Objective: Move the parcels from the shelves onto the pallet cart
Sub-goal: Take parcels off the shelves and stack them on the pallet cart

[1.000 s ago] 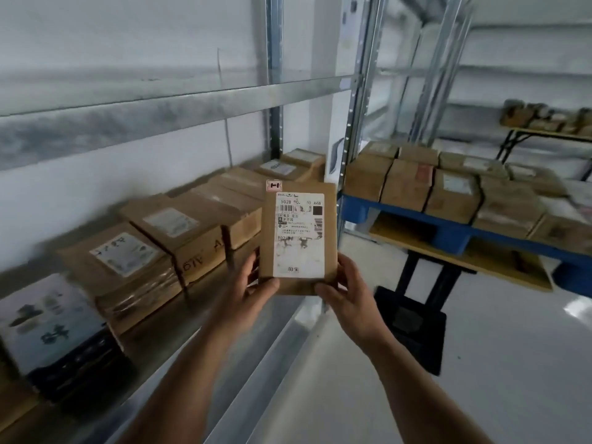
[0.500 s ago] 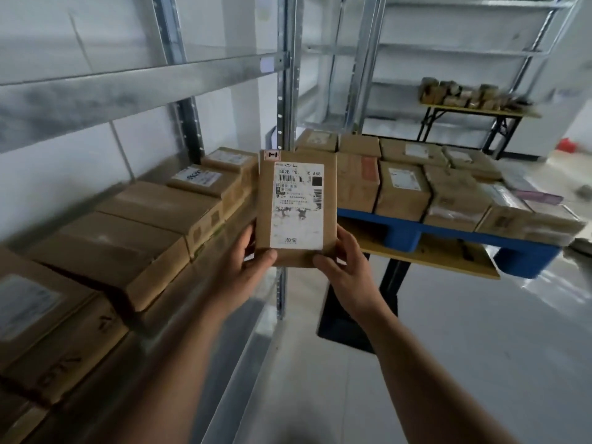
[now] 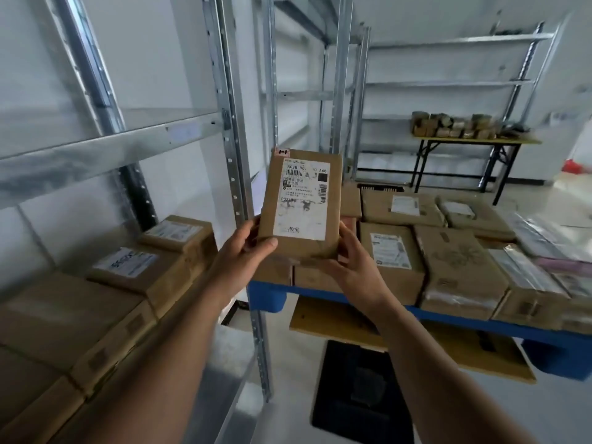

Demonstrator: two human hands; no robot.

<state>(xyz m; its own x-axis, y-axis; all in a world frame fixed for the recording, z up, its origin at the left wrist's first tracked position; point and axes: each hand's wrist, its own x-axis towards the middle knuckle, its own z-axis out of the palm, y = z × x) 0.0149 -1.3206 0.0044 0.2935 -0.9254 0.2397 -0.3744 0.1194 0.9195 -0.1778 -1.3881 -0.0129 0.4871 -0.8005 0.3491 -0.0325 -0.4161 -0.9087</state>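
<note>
I hold a small brown cardboard parcel (image 3: pixel 301 200) upright in front of me, its white shipping label facing me. My left hand (image 3: pixel 243 248) grips its lower left corner and my right hand (image 3: pixel 355 267) grips its lower right edge. Behind and right of it stands the blue pallet cart (image 3: pixel 474 325), loaded with several brown parcels (image 3: pixel 461 270). On the metal shelf (image 3: pixel 105 149) at my left lie more brown parcels (image 3: pixel 160 267) in a row.
A steel shelf upright (image 3: pixel 237 174) stands between the shelf and the cart. A cardboard sheet (image 3: pixel 339 322) lies under the pallet, above a black base (image 3: pixel 358 389). A far table (image 3: pixel 464 142) carries small packages. Empty racks (image 3: pixel 448 81) line the back wall.
The view has swung right, away from the shelf and toward the pallet cart. The parcel stays in both hands and now sits in front of the cart's near left corner.
</note>
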